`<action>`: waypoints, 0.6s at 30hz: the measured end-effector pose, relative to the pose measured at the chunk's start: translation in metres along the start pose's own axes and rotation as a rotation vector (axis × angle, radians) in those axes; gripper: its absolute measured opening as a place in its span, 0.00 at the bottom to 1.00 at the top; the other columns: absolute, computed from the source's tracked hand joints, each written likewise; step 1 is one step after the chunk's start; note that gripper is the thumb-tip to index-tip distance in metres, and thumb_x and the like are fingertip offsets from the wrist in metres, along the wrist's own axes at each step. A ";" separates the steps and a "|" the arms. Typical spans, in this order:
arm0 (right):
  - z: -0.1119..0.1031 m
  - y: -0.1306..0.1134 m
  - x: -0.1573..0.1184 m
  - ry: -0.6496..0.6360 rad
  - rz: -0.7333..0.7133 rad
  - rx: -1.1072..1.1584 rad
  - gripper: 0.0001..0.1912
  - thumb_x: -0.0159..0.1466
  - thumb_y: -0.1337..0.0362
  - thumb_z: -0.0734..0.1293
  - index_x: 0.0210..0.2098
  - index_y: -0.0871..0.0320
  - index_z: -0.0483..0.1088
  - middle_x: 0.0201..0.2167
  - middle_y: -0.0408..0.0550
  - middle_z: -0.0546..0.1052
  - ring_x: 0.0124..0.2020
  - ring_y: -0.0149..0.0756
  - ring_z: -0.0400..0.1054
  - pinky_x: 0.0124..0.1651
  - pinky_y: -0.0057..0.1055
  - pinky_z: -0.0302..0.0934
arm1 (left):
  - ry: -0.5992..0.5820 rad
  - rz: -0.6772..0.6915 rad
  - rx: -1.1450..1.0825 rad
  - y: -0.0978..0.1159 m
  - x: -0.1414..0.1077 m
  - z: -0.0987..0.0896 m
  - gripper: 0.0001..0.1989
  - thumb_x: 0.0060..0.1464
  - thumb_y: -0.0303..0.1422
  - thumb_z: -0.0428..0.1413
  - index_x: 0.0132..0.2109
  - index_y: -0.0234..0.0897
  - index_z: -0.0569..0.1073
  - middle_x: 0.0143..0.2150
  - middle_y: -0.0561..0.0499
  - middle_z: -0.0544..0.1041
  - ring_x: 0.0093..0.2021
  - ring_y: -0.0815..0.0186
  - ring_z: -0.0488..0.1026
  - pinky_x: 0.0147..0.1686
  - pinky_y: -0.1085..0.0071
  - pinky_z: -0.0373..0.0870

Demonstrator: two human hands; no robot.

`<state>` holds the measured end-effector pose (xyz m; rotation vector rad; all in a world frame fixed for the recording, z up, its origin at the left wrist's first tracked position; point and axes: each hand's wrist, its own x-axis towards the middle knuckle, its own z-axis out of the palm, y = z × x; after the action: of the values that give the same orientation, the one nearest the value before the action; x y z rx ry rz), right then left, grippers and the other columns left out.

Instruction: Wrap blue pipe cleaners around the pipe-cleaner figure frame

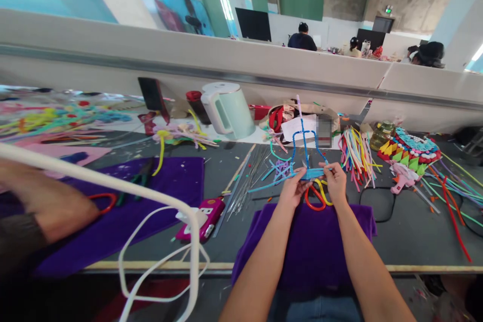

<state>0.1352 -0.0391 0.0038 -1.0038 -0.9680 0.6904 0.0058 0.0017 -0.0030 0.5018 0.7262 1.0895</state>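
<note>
Between my two hands is a blue pipe-cleaner frame (306, 148), with a flat light-blue band along its bottom and a tall centre stem ending in a pale lilac tip. My left hand (293, 191) pinches the band's left end. At its right end, the fingers of my right hand (335, 180) are closed on the band. Just below the band lie a red loop (315, 200) and a yellow loop; whether they are scissor handles I cannot tell. Under my forearms is a folded purple cloth (305, 241). Loose light-blue pipe cleaners (264, 187) stick out to the left.
Right of my hands are bundled colourful pipe cleaners (358, 153), a pink glue gun (404, 176) and a layered craft piece (411, 146). Behind stands a pale green kettle (230, 110). At left are a magenta case (211, 219), a white bent tube (166, 193) and another person's arm (60, 206).
</note>
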 end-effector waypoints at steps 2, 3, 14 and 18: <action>-0.003 0.001 0.002 0.017 0.012 0.022 0.08 0.59 0.59 0.65 0.32 0.56 0.64 0.41 0.50 0.77 0.28 0.32 0.71 0.29 0.29 0.65 | -0.001 -0.083 0.019 -0.001 0.000 0.000 0.14 0.42 0.30 0.65 0.38 0.35 0.72 0.27 0.52 0.77 0.23 0.68 0.74 0.19 0.77 0.71; -0.003 0.001 0.002 0.020 0.019 0.036 0.08 0.59 0.59 0.65 0.32 0.56 0.64 0.41 0.51 0.77 0.28 0.33 0.71 0.29 0.28 0.64 | 0.000 -0.102 0.014 -0.002 0.001 0.000 0.14 0.42 0.29 0.65 0.38 0.35 0.72 0.27 0.51 0.77 0.23 0.68 0.74 0.19 0.77 0.71; 0.004 0.009 -0.001 0.072 0.092 0.134 0.10 0.58 0.57 0.66 0.33 0.56 0.63 0.40 0.51 0.77 0.33 0.35 0.73 0.34 0.31 0.66 | 0.060 -0.012 -0.123 -0.006 0.003 0.004 0.08 0.45 0.18 0.60 0.34 0.30 0.73 0.31 0.49 0.78 0.31 0.67 0.77 0.33 0.71 0.78; 0.002 0.010 0.000 0.086 0.101 0.083 0.10 0.58 0.58 0.66 0.31 0.57 0.64 0.36 0.49 0.78 0.25 0.30 0.70 0.30 0.28 0.65 | 0.043 0.007 -0.101 -0.006 0.002 0.005 0.09 0.44 0.19 0.61 0.34 0.30 0.73 0.29 0.49 0.78 0.30 0.67 0.77 0.32 0.72 0.78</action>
<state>0.1332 -0.0348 -0.0053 -1.0060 -0.8116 0.7587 0.0138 0.0009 -0.0042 0.3967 0.7034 1.1403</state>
